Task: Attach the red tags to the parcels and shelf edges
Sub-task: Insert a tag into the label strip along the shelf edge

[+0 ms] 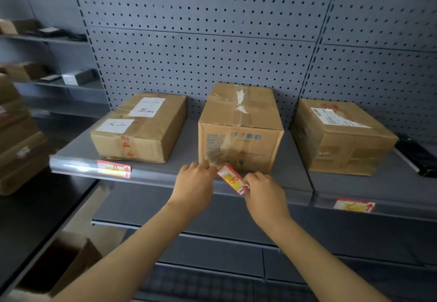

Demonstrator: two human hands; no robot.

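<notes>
A red, white and yellow tag (232,178) with a red letter on it is held tilted just in front of the shelf edge (165,175), below the middle cardboard parcel (240,131). My left hand (195,183) pinches its upper left end and my right hand (263,191) pinches its lower right end. Another red tag (114,168) sits in the shelf edge under the left parcel (139,126). A third tag (354,205) sits in the edge strip under the right parcel (340,137).
A grey pegboard wall (212,41) backs the shelf. A black flat item (418,157) lies at the far right of the shelf. Stacked cartons (16,136) stand at the left, an open carton (66,261) sits low left, and lower shelves (212,233) jut out beneath my arms.
</notes>
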